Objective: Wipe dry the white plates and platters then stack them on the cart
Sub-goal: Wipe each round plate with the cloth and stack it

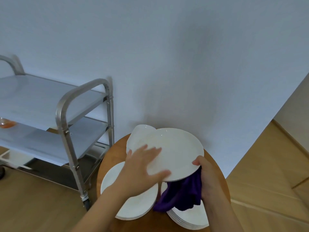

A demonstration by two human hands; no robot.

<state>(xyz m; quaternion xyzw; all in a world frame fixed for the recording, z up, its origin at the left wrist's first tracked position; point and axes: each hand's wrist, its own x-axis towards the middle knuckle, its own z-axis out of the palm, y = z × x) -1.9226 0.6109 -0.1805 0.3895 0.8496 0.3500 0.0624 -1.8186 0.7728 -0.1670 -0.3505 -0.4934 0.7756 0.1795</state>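
Above round table (215, 166), left hand (143, 166) flat on plate (175, 148) — right hand (207, 180) grips rim and purple cloth (182, 195); cart (66, 106) left.

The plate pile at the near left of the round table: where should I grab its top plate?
Pinch the rim of the top plate at its near-left edge, coming from the table's open left side. The left hand and the lifted plate cover its far side, and the purple cloth hangs beside its right edge.
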